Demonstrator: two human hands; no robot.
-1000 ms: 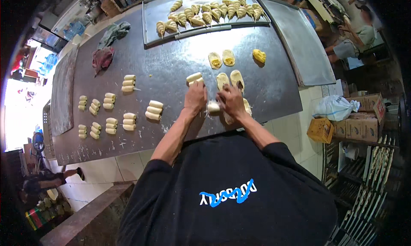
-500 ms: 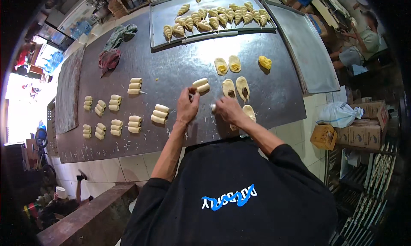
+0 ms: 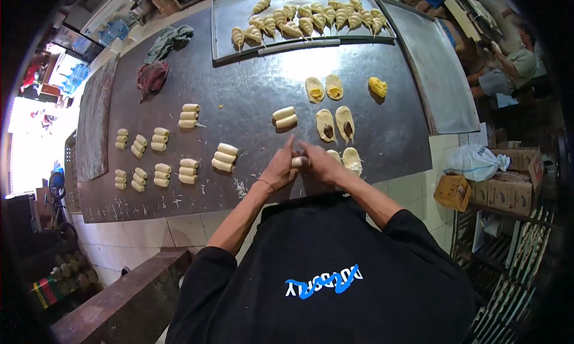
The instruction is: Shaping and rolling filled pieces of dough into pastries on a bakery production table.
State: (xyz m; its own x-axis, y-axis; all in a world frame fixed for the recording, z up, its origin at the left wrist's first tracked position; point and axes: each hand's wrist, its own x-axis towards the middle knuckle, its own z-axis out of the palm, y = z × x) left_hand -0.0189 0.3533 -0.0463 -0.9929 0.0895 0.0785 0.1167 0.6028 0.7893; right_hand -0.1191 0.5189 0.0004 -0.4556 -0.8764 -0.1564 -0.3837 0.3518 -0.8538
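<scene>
My left hand (image 3: 281, 168) and my right hand (image 3: 320, 162) meet near the table's front edge on a pale dough roll (image 3: 299, 162), fingers closed round its ends, left index pointing forward. Just beyond lies a pair of rolls (image 3: 284, 118). To their right are flat dough ovals with brown filling (image 3: 326, 125), others with yellow filling (image 3: 315, 90) and a pair (image 3: 350, 161) partly behind my right hand. A yellow lump (image 3: 378, 87) sits farther right. Several groups of rolls (image 3: 225, 157) lie on the left of the dark table (image 3: 251, 93).
A metal tray (image 3: 233, 57) of shaped dough spans the back, another tray (image 3: 439, 99) the right. Crumpled cloths (image 3: 154, 76) and a worn board (image 3: 89, 128) lie left. A co-worker (image 3: 511, 66) sits beyond the right side; boxes (image 3: 505, 191) and racks (image 3: 514, 254) stand right.
My left hand has left the pair of rolls and moved nearer the front edge. My right hand has come back from the filled ovals; both now meet on one roll.
</scene>
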